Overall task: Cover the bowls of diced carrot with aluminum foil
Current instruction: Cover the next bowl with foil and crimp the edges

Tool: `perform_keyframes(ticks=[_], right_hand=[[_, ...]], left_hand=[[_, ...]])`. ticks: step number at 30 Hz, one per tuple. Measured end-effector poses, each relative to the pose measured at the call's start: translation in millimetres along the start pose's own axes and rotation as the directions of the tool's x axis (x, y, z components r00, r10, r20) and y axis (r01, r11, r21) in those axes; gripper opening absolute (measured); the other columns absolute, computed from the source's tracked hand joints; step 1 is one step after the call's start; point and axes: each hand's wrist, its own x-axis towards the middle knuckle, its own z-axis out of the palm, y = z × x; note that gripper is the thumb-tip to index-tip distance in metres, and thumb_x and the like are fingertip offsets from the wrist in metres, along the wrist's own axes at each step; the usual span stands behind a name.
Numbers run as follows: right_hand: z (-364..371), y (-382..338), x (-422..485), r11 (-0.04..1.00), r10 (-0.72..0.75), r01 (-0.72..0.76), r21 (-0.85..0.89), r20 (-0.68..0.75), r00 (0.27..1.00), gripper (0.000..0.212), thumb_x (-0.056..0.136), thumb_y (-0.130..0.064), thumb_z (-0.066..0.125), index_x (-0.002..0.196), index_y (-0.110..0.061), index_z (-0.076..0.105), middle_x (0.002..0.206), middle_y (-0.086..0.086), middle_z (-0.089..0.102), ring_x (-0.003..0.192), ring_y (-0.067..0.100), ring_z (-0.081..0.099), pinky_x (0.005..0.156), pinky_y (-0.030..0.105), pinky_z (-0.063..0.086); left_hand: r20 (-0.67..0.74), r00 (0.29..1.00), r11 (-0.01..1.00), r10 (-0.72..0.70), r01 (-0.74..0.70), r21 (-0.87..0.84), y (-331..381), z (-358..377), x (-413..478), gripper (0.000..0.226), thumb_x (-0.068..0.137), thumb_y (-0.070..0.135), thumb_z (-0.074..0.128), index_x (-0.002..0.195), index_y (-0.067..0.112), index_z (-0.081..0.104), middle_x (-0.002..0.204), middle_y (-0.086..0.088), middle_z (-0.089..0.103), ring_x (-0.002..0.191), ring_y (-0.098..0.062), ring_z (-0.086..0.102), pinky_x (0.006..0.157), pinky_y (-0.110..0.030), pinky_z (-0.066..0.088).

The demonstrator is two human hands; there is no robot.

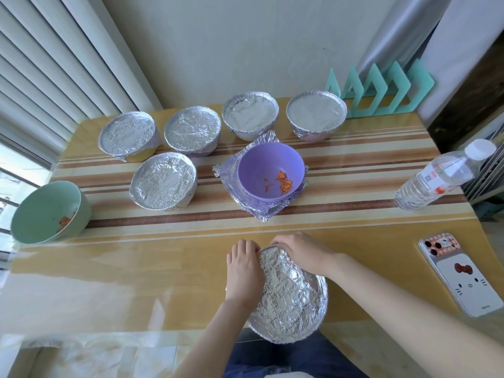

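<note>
gripping the foil-covered bowl [289, 298] at the table's [136, 268] near edge, left hand [244, 268] curled against its side, right hand [297, 252] curled over the far rim, fingertips and contents hidden

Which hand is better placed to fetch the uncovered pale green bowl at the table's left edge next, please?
Probably the left hand: it sits on the left side of the near foil-covered bowl, toward the pale green bowl; the right hand must cross over.
</note>
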Motion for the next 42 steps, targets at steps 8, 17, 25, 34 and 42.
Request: perform_keyframes(ticks=[8,17,25,34,42], right_hand=[[2.0,-3.7,-6.7,0.993,0.041,-0.040,-0.112,0.004,0.999,0.034,0.097,-0.002,0.042,0.124,-0.015,0.057,0.110,0.011,0.068,0.090,0.022,0.063,0.060,0.021,0.039],[8.4,2.5,-8.3,0.994,0.103,-0.102,0.031,-0.015,0.995,0.029,0.103,-0.017,0.034,0.120,-0.014,0.057,0.060,-0.013,0.044,0.043,-0.004,0.045,0.046,0.015,0.031],[15.5,-6.7,-15.6,0.982,0.117,-0.118,-0.145,-0.014,0.993,0.037,0.096,0.001,0.036,0.124,-0.018,0.051,0.119,0.005,0.063,0.104,0.021,0.061,0.074,0.031,0.048],[21.4,-16.4,-1.6,0.940,0.091,-0.126,-0.317,-0.123,0.988,0.028,0.094,-0.003,0.043,0.115,-0.014,0.057,0.105,0.010,0.067,0.095,0.029,0.062,0.062,0.028,0.031],[27.1,-0.8,-6.8,0.987,0.155,-0.159,-0.004,-0.202,0.967,0.025,0.101,-0.028,0.040,0.105,-0.017,0.062,0.064,-0.008,0.053,0.056,0.012,0.046,0.053,0.027,0.030]], left_hand=[[0.078,0.992,0.995,0.098,-0.099,0.013,-5.5,-5.2,2.8,0.016,0.089,0.015,0.041,0.095,0.015,0.056,0.088,-0.002,0.052,0.077,-0.022,0.047,0.071,-0.029,0.034],[0.232,0.958,0.985,0.169,-0.170,-0.016,-9.3,-14.5,15.2,0.017,0.098,0.010,0.037,0.105,0.009,0.052,0.105,-0.004,0.048,0.096,-0.021,0.046,0.075,-0.023,0.030],[0.222,0.952,0.978,0.210,-0.208,-0.030,-9.6,-12.1,10.3,0.023,0.088,-0.004,0.043,0.105,0.007,0.055,0.103,-0.008,0.048,0.092,-0.026,0.048,0.072,-0.029,0.035],[0.166,0.953,0.967,0.254,-0.245,-0.073,-12.4,-7.1,16.2,0.022,0.089,-0.001,0.045,0.105,0.008,0.058,0.099,-0.008,0.050,0.092,-0.028,0.050,0.073,-0.036,0.043],[0.130,0.961,0.968,0.244,-0.234,-0.091,-16.0,-5.5,14.1,0.020,0.091,0.000,0.046,0.107,0.005,0.056,0.103,-0.009,0.051,0.095,-0.027,0.050,0.071,-0.033,0.041]])
